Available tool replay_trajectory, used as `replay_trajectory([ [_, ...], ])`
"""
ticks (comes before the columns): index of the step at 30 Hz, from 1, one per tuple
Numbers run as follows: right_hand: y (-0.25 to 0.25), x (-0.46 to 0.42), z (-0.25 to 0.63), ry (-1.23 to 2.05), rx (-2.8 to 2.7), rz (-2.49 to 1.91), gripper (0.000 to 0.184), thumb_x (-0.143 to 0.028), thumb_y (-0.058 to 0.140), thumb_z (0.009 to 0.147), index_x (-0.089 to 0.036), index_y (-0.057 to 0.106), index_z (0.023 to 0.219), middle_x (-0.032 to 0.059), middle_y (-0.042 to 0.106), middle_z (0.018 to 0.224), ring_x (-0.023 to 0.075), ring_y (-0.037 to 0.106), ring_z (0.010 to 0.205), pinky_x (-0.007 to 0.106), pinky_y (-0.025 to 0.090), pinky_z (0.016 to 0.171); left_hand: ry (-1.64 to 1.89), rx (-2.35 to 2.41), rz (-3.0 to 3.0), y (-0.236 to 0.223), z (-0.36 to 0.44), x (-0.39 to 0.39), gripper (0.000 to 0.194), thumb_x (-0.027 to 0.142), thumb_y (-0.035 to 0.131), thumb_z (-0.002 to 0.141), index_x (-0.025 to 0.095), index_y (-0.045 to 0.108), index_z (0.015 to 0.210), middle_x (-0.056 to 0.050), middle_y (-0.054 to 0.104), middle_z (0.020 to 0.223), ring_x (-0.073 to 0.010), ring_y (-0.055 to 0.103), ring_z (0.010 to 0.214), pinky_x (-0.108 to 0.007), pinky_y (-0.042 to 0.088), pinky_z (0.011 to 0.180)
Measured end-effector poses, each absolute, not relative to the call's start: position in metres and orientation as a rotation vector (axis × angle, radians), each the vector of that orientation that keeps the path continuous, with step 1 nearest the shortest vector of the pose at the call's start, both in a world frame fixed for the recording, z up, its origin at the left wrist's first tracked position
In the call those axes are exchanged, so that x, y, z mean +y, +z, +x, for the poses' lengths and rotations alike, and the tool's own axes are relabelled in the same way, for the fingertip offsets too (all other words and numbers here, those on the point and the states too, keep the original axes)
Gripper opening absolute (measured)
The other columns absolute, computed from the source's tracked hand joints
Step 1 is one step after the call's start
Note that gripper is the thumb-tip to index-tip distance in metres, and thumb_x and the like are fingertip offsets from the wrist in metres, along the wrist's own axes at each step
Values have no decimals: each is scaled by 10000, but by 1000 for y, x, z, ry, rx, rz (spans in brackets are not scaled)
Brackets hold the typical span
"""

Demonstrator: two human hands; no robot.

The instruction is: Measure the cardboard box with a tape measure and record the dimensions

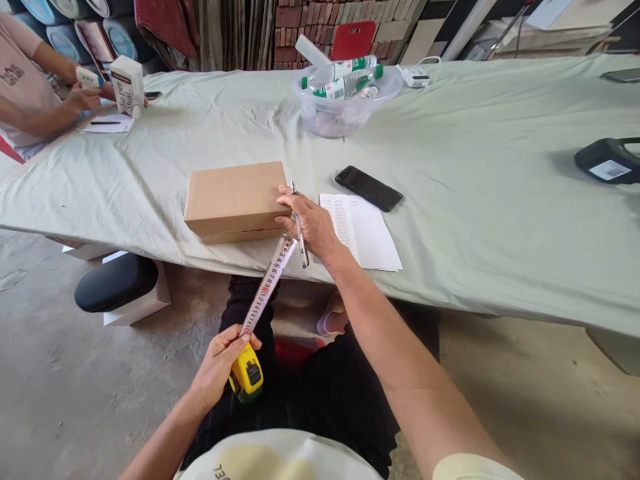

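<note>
A closed brown cardboard box lies near the front edge of the cloth-covered table. My right hand is at its right end, fingers on the box's corner, with a silver pen held between the fingers. Over my lap, my left hand grips a yellow tape measure. Its white blade is drawn out and slants up toward the box, its tip just below my right hand. Right of that hand lie a sheet of paper with handwritten figures and a black phone.
Plastic bottles fill a clear basin at the table's back. A person at the far left holds a small white box. A black device stands at the right. Beneath the table's left edge, a black oval case rests on a white box.
</note>
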State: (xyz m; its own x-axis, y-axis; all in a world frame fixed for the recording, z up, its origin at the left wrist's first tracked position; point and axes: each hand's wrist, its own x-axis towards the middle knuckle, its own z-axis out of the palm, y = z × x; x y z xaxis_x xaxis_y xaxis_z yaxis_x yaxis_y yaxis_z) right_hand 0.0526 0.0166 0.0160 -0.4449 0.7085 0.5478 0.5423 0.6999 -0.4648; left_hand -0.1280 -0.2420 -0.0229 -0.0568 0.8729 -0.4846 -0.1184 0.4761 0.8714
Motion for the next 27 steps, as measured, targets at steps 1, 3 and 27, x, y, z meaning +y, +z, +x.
replay_trajectory([
  [1,15,17,52,261,-2157,-952,291,-313,580,967,-264,582,1254,72,589,1457,265,651,1237,424,610,923,942,1421,735,-22,-129,-243,320,468,659,892,167,753,842,-67,710,867,-155,597,767,-243,463,701],
  [3,11,18,49,214,-2148,-959,267,-323,570,976,-257,596,1234,74,603,1442,253,662,1219,399,610,915,984,1444,750,-23,-130,-245,303,460,657,897,177,761,871,-66,712,904,-170,606,824,-251,466,748],
  [27,76,37,56,347,-2117,-1112,311,-495,489,984,-243,655,1061,25,736,903,202,645,761,312,466,712,1297,1381,513,2,-100,-170,395,500,789,717,163,655,872,-18,689,659,-177,687,608,-233,489,527],
])
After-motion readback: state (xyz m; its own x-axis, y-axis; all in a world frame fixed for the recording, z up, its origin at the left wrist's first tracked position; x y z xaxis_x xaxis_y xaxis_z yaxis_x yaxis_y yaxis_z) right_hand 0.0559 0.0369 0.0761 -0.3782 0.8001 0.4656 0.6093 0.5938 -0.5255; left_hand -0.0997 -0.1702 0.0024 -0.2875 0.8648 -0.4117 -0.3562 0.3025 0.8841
